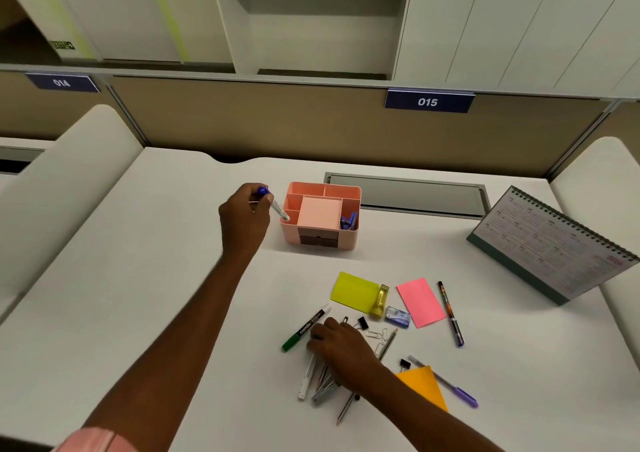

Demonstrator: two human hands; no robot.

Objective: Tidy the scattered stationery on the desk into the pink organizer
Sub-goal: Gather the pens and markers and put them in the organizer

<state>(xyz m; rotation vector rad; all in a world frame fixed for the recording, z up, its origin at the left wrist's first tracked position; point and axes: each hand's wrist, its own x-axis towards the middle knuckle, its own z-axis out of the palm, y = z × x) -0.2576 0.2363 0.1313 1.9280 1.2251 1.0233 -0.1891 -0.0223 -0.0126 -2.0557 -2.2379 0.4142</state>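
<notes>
Your pink organizer (322,214) sits mid-desk, a blue stapler (349,221) in its right compartment. Your left hand (244,218) grips a blue-capped pen (273,203), tip angled into the organizer's left slot for dropping. Your right hand (337,342) closes over the near pile beside the green marker (304,328); whether it grips anything is unclear.

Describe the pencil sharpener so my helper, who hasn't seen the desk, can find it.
Start at the pink organizer and come toward the loose pile on the desk. The sharpener lies between the yellow highlighter and the pink note. It alone is a small blue block.
</notes>
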